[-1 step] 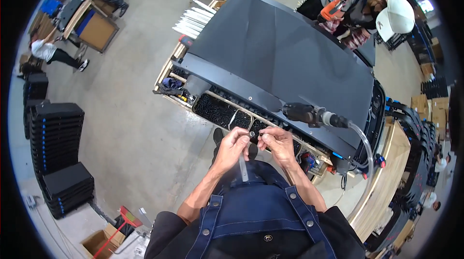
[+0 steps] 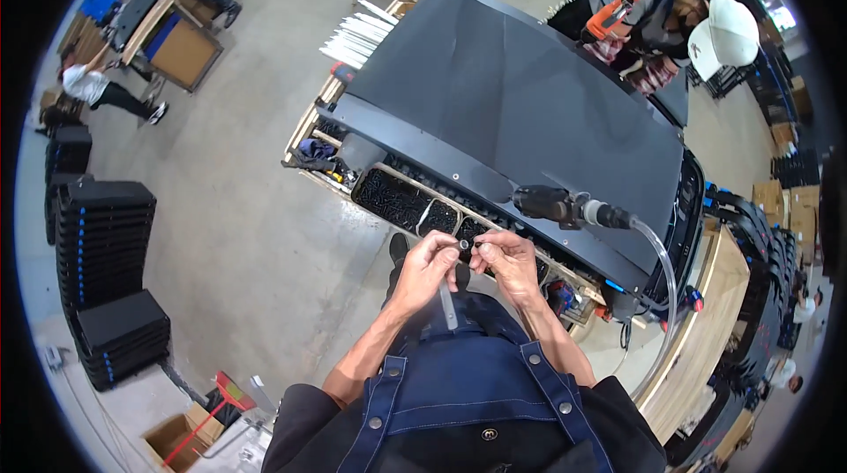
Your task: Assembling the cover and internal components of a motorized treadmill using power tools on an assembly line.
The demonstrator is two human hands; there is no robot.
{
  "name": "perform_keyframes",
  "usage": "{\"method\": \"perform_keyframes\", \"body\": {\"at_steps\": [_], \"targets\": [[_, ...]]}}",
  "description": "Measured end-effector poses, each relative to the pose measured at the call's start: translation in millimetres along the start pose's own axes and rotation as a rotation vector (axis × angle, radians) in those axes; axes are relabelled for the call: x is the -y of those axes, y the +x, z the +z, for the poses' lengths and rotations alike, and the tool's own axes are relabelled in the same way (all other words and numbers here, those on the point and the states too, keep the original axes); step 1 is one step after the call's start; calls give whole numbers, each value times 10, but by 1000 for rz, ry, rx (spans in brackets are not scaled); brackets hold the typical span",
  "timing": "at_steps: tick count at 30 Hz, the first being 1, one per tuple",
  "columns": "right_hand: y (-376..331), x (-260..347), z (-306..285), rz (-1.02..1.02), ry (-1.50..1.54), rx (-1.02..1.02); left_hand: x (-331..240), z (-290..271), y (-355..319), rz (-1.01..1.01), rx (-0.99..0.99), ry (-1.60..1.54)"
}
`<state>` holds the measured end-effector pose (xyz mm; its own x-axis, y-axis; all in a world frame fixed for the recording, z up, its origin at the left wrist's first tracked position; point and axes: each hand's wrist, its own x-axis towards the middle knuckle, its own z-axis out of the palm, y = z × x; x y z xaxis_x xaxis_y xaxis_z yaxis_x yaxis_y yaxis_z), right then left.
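Note:
My left hand (image 2: 429, 268) is closed around what looks like a ring-ended wrench (image 2: 449, 307). Its flat silver shank hangs below the palm, and the ring shows at the fingertips. Close beside it, my right hand (image 2: 510, 263) pinches a small black piece (image 2: 479, 245), too small to name. The fingertips of both hands nearly meet over bins of small black parts (image 2: 390, 198). Behind the bins lies a large dark grey panel (image 2: 494, 85), with a black air tool (image 2: 547, 204) and its clear hose (image 2: 666, 270) at the near right.
Across the panel a person in a white cap works beside an orange power tool (image 2: 611, 18). White strips (image 2: 357, 39) lie at the panel's far left. Stacked black parts (image 2: 106, 252) stand at the left, and a wooden bench (image 2: 697, 341) is at the right.
The view has shifted very slightly. Both hands keep the same hold and place, with the ring and the black piece still close together.

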<state>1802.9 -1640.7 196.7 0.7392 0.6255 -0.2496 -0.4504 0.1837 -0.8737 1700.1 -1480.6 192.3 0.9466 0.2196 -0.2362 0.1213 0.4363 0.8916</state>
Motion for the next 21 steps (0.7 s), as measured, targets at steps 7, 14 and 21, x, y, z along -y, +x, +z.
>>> {"method": "perform_keyframes", "body": {"at_steps": [7, 14, 21], "targets": [[-282, 329, -129, -38, 50, 174, 74, 617, -286, 212, -184, 106], [-338, 461, -300, 154, 240, 309, -69, 835, -410, 519, -320, 542], [-299, 269, -347, 323, 546, 370, -173, 760, -278, 662, -284, 694]]}}
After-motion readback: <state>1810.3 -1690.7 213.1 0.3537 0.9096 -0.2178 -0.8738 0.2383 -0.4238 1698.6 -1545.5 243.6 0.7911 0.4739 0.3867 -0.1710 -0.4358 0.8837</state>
